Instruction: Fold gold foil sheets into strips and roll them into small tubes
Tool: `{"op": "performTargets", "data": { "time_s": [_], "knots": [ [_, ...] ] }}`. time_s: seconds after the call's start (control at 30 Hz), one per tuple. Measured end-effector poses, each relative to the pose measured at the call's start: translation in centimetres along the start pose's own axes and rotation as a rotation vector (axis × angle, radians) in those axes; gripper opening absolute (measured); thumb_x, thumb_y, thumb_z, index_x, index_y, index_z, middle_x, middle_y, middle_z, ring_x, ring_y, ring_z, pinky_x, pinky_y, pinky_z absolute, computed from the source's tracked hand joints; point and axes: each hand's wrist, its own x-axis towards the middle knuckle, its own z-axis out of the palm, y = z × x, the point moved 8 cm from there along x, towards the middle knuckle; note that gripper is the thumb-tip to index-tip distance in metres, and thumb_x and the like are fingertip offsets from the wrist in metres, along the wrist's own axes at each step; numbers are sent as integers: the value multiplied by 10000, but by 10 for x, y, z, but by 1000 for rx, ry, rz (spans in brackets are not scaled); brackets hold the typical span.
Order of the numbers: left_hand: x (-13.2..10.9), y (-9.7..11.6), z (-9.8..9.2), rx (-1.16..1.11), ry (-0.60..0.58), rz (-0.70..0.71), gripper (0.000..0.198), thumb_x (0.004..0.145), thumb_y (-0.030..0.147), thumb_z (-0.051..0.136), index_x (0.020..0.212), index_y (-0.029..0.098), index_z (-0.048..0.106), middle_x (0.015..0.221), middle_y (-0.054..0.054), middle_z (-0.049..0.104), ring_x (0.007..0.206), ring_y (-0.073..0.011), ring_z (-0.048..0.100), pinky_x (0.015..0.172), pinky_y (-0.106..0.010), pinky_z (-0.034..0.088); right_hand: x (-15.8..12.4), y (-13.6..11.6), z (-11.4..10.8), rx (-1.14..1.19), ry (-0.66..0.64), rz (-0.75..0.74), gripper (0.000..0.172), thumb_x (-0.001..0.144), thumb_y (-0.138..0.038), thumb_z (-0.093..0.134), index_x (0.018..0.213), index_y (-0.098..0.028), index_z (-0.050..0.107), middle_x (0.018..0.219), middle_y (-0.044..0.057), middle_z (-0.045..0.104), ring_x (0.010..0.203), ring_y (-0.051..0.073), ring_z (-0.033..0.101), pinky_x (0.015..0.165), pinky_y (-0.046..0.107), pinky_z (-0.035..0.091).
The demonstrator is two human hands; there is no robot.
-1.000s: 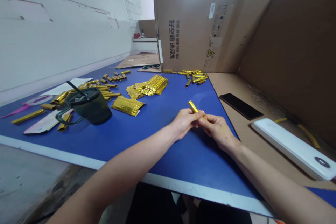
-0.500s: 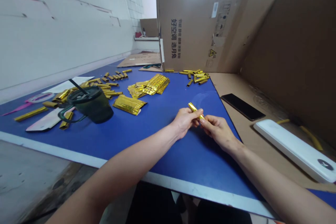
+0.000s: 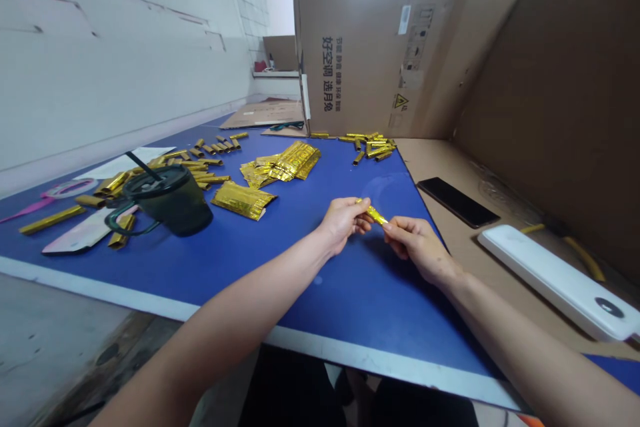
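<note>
A small gold foil tube [image 3: 376, 215] is stretched between my two hands above the blue tabletop [image 3: 300, 267]. My left hand [image 3: 345, 221] pinches its upper left end between thumb and fingers. At the lower right end, my right hand [image 3: 413, 240] grips it with thumb and index finger. Left of my hands lie a flat gold foil packet [image 3: 244, 200] and a pile of crumpled gold foil pieces [image 3: 295, 161]. Several gold tubes [image 3: 375, 145] are heaped at the back, by the cardboard wall.
A dark cup [image 3: 173, 200] with a straw stands at the left among several gold tubes [image 3: 207, 179] and a tape roll [image 3: 79, 188]. On cardboard at the right lie a black phone [image 3: 459, 201] and a white device [image 3: 555, 280]. A cardboard box [image 3: 370, 53] rises behind.
My left hand has shifted slightly left along the gold tube, now covering its upper end. My hands are a little farther apart, with more of the tube's middle showing.
</note>
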Motion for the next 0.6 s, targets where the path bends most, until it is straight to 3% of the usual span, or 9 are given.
{"op": "performTargets", "data": {
  "time_s": [0.3,0.47,0.6],
  "knots": [
    [-7,-3,19,224,-96,118,244,703,332,565,597,116,519,438,19,497,385,-61,460,389,-171,345,1,4,14,-185,-166,-29,360,784,-472,412,628,-155,487,435,-68,355,378,50,269,372,199,197],
    [-3,0,6,141,14,111,198,708,294,560,623,120,521,484,18,517,382,-52,456,394,-170,342,3,3,8,-243,-104,-41,380,795,-469,385,569,-168,438,425,-70,329,379,52,247,375,204,182],
    [1,2,-6,86,95,80,169,734,259,531,645,116,517,518,17,522,387,-37,447,399,-156,329,2,-2,4,-422,-70,-101,367,813,-442,352,567,-178,423,452,-59,336,404,65,271,405,211,213]
  ]
}}
